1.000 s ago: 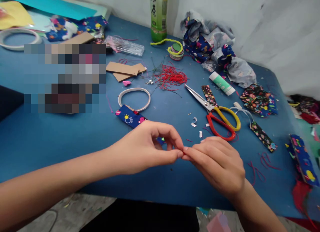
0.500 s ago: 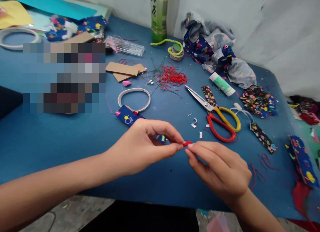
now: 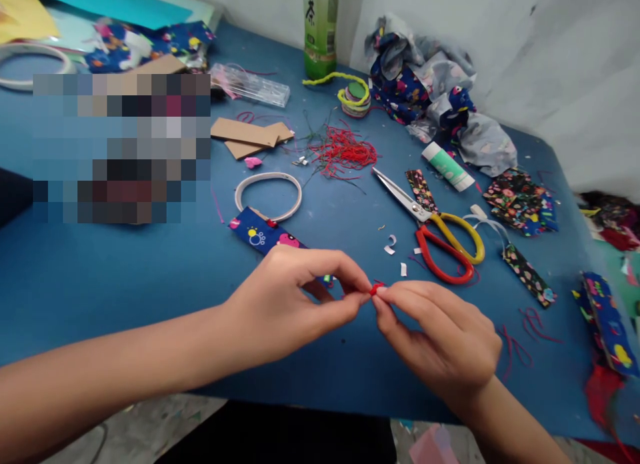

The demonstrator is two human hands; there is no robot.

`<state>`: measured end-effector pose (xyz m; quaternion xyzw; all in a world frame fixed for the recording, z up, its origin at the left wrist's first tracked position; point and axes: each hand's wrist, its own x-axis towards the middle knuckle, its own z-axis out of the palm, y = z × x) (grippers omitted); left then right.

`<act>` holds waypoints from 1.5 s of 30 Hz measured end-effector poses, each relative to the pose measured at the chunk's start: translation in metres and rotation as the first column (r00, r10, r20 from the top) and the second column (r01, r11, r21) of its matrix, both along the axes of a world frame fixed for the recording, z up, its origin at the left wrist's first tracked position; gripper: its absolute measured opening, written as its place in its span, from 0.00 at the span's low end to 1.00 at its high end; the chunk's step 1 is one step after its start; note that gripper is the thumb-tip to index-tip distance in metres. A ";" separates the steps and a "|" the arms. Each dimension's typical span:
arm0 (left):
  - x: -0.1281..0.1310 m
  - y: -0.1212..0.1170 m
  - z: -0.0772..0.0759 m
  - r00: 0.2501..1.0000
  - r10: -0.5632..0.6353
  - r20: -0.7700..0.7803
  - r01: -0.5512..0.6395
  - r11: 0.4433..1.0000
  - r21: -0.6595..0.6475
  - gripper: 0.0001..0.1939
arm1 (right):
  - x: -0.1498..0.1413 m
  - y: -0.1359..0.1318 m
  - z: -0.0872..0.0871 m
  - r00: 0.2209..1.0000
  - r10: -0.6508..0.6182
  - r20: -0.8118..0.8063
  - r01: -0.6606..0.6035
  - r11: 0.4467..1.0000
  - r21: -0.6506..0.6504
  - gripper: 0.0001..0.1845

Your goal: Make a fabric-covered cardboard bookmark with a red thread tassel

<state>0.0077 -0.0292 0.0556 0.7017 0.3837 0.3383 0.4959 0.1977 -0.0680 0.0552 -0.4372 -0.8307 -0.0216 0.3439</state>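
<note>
Between my fingertips is a small red piece (image 3: 377,289), perhaps knotted thread or folded cloth; its kind is too small to make out. My left hand (image 3: 300,297) pinches its left end with thumb and forefinger. From the other side my right hand (image 3: 440,331) grips it the same way, so the two hands almost touch. Behind the left hand lies a blue patterned fabric strip (image 3: 265,234), partly hidden by that hand. Scissors (image 3: 425,217) with one red and one yellow handle lie beyond my right hand, blades partly open.
A tape roll (image 3: 269,177), a heap of red threads (image 3: 347,151), cardboard strips (image 3: 245,134) and a glue stick (image 3: 449,167) lie on the blue table (image 3: 165,284). A green bottle (image 3: 321,37) and crumpled fabric (image 3: 425,77) stand by the wall. A blurred-out patch covers the left side.
Both hands still pinch the small red piece, which has turned slightly between the fingertips. The left fingertips have come a little closer to the right ones. The view has shifted slightly.
</note>
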 end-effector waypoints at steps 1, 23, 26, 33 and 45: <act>0.000 -0.001 -0.001 1.000 -0.004 0.005 0.004 0.999 0.036 0.05 | 0.000 0.000 0.001 1.000 -0.002 0.004 0.002 1.000 0.004 0.04; -0.003 -0.004 -0.005 0.989 -0.030 -0.142 0.092 0.885 0.456 0.06 | 0.000 0.002 0.006 0.997 0.016 -0.081 -0.030 0.984 -0.173 0.06; -0.003 -0.004 -0.006 0.990 -0.036 -0.137 0.097 0.878 0.468 0.05 | 0.000 0.001 0.006 0.997 0.023 -0.067 -0.035 0.983 -0.180 0.06; -0.003 -0.006 -0.007 0.993 -0.055 -0.109 0.097 0.892 0.441 0.05 | -0.003 -0.001 0.004 0.999 0.002 -0.034 -0.008 0.987 -0.158 0.05; 0.003 -0.006 -0.001 0.997 0.025 0.070 -0.034 0.991 0.132 0.06 | -0.004 0.003 0.008 0.993 0.006 -0.118 -0.027 0.984 -0.176 0.06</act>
